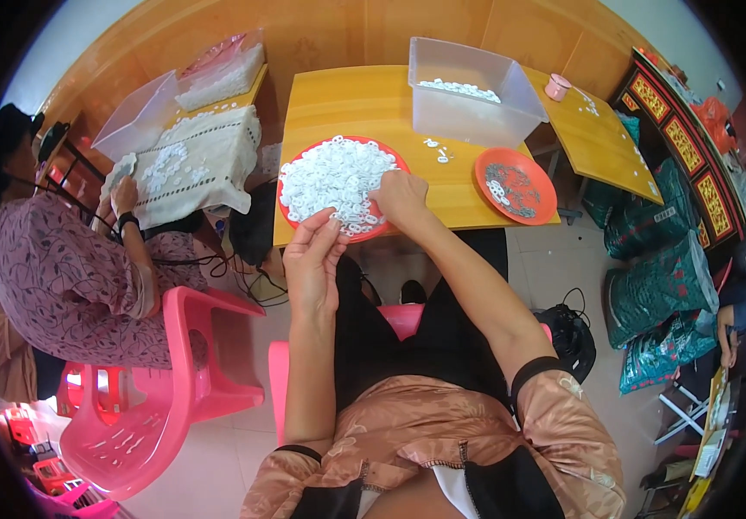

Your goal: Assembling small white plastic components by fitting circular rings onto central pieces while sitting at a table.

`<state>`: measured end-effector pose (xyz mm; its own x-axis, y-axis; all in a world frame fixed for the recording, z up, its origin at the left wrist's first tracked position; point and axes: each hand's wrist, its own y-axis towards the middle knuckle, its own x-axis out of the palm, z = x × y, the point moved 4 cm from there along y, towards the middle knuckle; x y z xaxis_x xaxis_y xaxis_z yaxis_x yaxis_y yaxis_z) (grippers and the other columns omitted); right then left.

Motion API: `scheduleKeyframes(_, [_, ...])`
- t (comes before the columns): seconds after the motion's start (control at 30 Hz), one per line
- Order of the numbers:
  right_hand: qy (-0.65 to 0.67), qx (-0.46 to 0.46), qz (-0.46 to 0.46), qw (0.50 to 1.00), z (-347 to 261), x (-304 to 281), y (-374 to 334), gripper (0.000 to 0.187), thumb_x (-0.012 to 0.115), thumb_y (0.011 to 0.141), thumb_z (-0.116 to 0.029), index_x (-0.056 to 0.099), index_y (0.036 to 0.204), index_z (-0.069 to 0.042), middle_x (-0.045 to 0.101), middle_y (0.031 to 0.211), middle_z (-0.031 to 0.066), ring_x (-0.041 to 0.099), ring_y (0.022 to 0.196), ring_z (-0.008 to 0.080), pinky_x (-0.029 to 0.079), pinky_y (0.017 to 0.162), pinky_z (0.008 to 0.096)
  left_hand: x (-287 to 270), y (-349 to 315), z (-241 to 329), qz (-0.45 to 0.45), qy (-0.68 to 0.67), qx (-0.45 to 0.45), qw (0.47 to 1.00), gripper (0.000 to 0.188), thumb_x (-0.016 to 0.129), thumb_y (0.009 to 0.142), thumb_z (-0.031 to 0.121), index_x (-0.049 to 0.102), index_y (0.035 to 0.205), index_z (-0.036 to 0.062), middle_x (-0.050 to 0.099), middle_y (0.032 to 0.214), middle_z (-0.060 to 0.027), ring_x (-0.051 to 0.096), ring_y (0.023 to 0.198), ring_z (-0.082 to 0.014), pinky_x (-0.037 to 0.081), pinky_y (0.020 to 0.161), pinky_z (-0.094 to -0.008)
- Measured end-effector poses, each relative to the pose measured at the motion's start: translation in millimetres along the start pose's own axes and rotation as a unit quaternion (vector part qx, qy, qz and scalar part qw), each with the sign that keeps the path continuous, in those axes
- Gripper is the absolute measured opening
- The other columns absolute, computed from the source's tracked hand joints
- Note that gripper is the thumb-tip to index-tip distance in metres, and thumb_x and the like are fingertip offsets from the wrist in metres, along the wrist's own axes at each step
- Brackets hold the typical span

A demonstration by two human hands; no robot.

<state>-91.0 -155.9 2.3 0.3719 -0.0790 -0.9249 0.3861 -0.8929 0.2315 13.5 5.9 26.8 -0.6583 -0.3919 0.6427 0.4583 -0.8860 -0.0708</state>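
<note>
A red round plate [403, 163] holds a heap of small white oval plastic pieces [334, 177] at the front of the yellow table. At the plate's near edge, my left hand [314, 259] is raised with thumb and fingertips pinched together; what sits between them is too small to make out. My right hand [401, 197] reaches over the plate's right side, fingers curled down at the edge of the heap, their tips partly hidden. To the right, an orange-red plate [535, 164] carries small grey metal-looking bits and a few white pieces.
Behind the plates stands a clear plastic bin [442, 117] with white pieces inside. A pink cup [556, 86] is on the right-hand table. At left, a person [70, 268] works at a cloth-covered table beside a pink chair [144, 415]. Green sacks [663, 294] line the right.
</note>
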Motion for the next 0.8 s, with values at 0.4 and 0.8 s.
scheduleKeyframes(0.4, [0.554, 0.052, -0.094, 0.826, -1, -47, -61, 0.019, 0.061, 0.083, -0.008, 0.065, 0.096, 0.004, 0.066, 0.08, 0.009, 0.063, 0.071, 0.0128, 0.051, 0.062, 0.0246, 4, -2, -8, -0.021, 0.028, 0.001, 0.999, 0.021, 0.06, 0.083, 0.002, 0.059, 0.104, -0.0011, 0.063, 0.09, -0.0063, 0.063, 0.079, -0.0124, 0.05, 0.068, -0.0202])
scheduleKeyframes(0.8, [0.756, 0.102, -0.099, 0.638, 26, -77, -130, 0.024, 0.057, 0.087, -0.005, 0.061, 0.11, 0.002, 0.064, 0.082, 0.0065, 0.061, 0.07, 0.0101, 0.053, 0.064, 0.022, 47, -31, -35, -0.105, 0.117, -0.031, 0.987, 0.017, 0.062, 0.082, 0.002, 0.061, 0.099, -0.0013, 0.065, 0.086, -0.0072, 0.061, 0.079, -0.0107, 0.046, 0.07, -0.0197])
